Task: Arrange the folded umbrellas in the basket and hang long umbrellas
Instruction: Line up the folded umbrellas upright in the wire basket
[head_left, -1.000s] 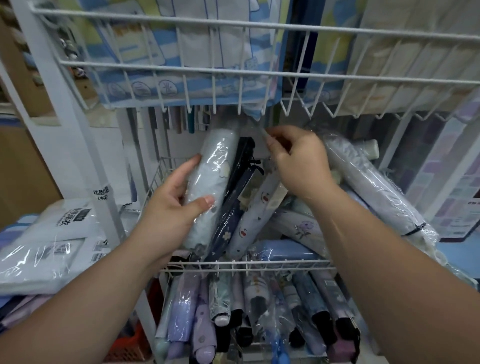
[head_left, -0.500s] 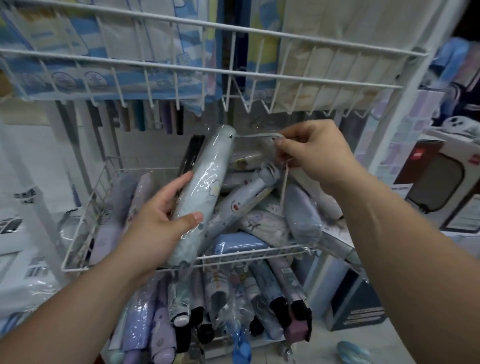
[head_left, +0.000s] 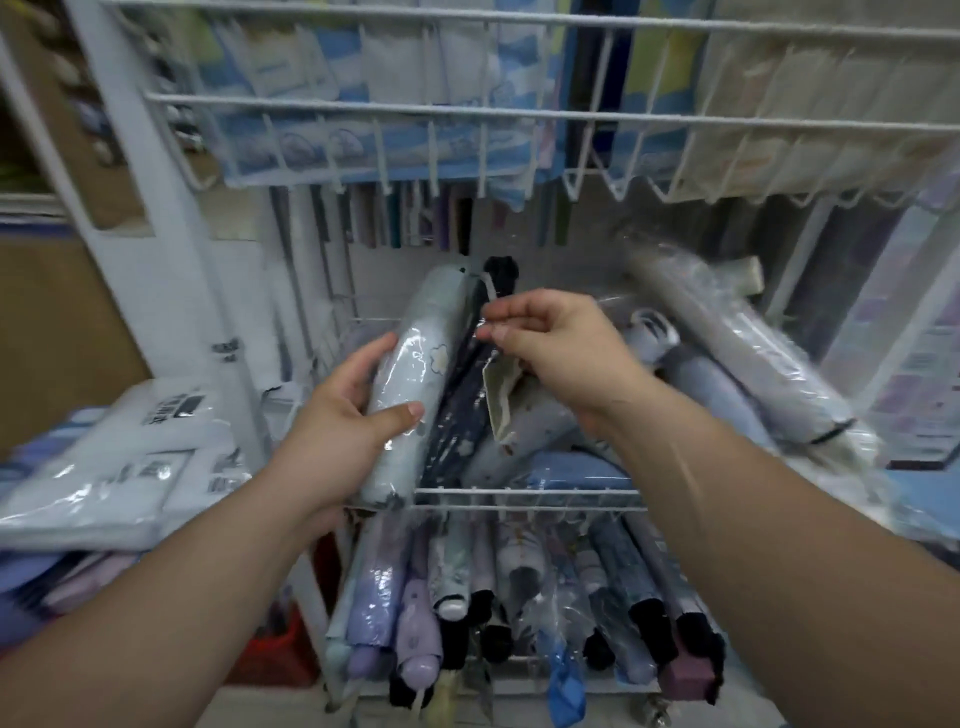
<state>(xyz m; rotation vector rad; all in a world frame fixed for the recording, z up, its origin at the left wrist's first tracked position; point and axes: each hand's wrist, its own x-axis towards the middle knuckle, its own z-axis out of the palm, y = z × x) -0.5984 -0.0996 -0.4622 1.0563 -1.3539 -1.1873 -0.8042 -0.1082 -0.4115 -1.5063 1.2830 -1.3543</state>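
1. Head view: the left hand (head_left: 343, 431) grips a pale blue umbrella (head_left: 415, 384), tilted against the basket (head_left: 524, 493) front rail.
2. The right hand (head_left: 556, 353) pinches the wrist strap (head_left: 485, 291) at the umbrella's top.
3. Other folded umbrellas (head_left: 727, 358) lie piled in the basket.

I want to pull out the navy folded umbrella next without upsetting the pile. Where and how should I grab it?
Probably by its black top end, which sticks up clear at the basket's back. Come from above with the right hand. The navy umbrella leans wedged between the pale one in the left hand and the pile, so its middle is hemmed in.
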